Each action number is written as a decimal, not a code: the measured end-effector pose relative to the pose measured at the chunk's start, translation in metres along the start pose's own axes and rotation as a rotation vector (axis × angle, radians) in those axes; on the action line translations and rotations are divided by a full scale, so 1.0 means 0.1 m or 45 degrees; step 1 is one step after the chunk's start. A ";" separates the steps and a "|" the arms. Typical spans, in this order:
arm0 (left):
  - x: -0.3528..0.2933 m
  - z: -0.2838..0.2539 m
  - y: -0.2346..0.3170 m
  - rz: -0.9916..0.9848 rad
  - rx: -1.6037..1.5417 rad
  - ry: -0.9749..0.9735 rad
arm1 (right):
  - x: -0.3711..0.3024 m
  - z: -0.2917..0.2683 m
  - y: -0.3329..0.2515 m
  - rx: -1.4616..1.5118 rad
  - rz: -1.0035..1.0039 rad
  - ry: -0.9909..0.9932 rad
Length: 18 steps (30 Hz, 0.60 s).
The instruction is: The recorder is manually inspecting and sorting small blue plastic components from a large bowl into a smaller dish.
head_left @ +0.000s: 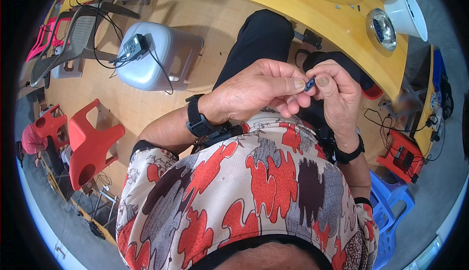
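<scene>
Above my lap, both hands meet at a small dark blue plastic piece (309, 84), whose exact kind is too small to tell. My left hand (261, 87) pinches it between thumb and forefinger from the left, the other fingers curled below. From the right, my right hand (337, 89) closes thumb and bent fingers on its other end. Parts of the piece are hidden by the fingertips. Beyond my hands, a yellow table (293, 6) carries a shiny metal bowl (389, 26) with dark small parts in it and a few tiny loose pieces (351, 6).
White plastic tubs (403, 18) stand at the table's far right. To the left, a grey stool (161, 50) bears a black box (134, 48) with cables. Red stools (93, 143) and a grey chair (88, 31) stand farther left; a blue plastic seat (391, 211) is at lower right.
</scene>
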<state>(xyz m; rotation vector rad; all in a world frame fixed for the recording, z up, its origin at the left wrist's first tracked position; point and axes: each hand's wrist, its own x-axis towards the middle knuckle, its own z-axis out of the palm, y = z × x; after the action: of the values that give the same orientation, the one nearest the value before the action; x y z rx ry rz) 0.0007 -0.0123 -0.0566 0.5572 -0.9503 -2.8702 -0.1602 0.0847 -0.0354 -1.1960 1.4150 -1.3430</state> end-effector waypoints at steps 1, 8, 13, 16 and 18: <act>0.00 0.00 0.00 -0.001 -0.018 0.001 | 0.00 0.00 0.00 0.021 0.019 0.013; -0.01 -0.01 0.01 0.008 -0.031 -0.005 | 0.00 0.03 0.01 0.030 0.056 0.040; 0.00 -0.01 0.01 -0.008 -0.024 -0.011 | 0.00 0.05 0.00 -0.038 0.017 0.057; 0.00 -0.03 -0.01 0.002 0.051 -0.012 | 0.02 0.04 0.03 -0.256 -0.146 0.036; -0.02 -0.01 0.00 0.008 0.145 -0.001 | 0.05 -0.01 0.03 -0.415 -0.220 0.009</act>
<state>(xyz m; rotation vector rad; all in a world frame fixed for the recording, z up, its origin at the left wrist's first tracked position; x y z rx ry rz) 0.0026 -0.0131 -0.0569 0.5611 -1.1187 -2.8246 -0.1626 0.0797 -0.0378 -1.5569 1.6090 -1.2622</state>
